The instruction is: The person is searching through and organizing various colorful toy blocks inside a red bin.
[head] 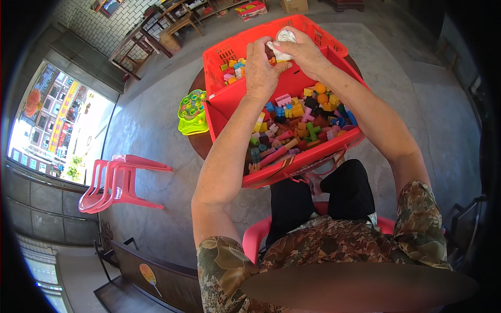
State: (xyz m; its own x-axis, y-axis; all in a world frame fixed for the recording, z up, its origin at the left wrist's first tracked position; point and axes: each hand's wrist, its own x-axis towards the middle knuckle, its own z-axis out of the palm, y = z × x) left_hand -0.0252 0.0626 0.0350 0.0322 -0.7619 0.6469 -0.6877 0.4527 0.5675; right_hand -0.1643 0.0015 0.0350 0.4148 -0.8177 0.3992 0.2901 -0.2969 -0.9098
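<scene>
My right hand [307, 53] grips a crumpled white cloth or tissue [287, 37] above the far part of the red plastic basket. Close beside it on the left is my left hand [262, 66], its fingers curled and its thumb reaching under the cloth. A sliver of something yellow shows at the cloth's lower edge; whether my left hand holds it is hidden. Below my forearms, a red box-like container [305, 164] is filled with mixed toy building blocks [301, 129] and a few orange balls [321, 93]. More blocks [235, 68] lie in the red basket [223, 54] behind.
Both containers rest on a round brown table [199, 143]. A green toy game board [193, 111] sits at its left edge. Stacked pink plastic chairs [121, 182] stand on the concrete floor to the left. A dark bench [156, 274] bears a hand fan [148, 274].
</scene>
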